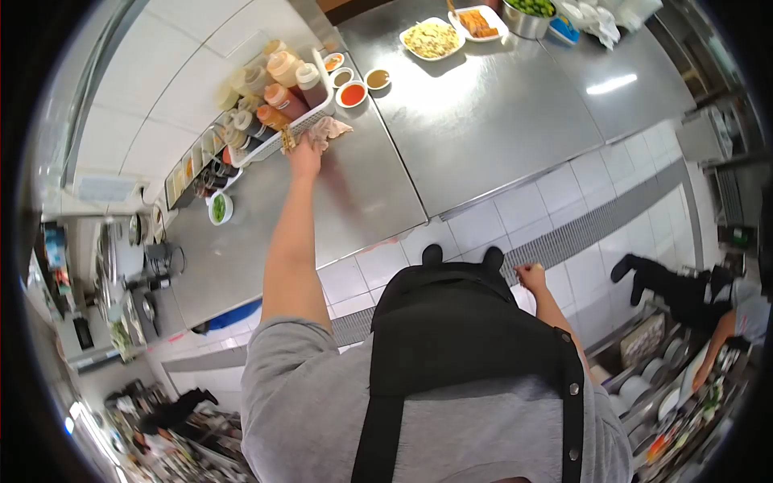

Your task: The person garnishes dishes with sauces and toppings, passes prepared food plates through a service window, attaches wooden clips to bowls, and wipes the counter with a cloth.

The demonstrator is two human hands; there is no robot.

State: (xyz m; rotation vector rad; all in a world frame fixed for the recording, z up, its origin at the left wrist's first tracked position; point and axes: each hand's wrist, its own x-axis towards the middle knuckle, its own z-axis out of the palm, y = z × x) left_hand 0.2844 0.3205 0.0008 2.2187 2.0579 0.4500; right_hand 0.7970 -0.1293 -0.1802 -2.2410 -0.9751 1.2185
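Observation:
My left hand (304,158) reaches out over the steel counter, its fingers closed on a crumpled, pale brownish cloth (328,131). The cloth lies against the front side of a white plastic basket (316,113) packed with squeeze bottles (283,98) of sauces. Just right of the basket stand small bowls, one with red-orange sauce (351,94) and another with brown sauce (378,79). My right hand (531,278) hangs beside my black apron, away from the counter. Its fingers are curled in, and I see nothing in them.
Farther along the steel counter (491,133) are a plate of yellowish food (432,39), a dish of orange pieces (479,24) and a pot of green vegetables (527,18). A cup of chopped greens (219,209) stands at left. Another person (700,302) works behind, at right.

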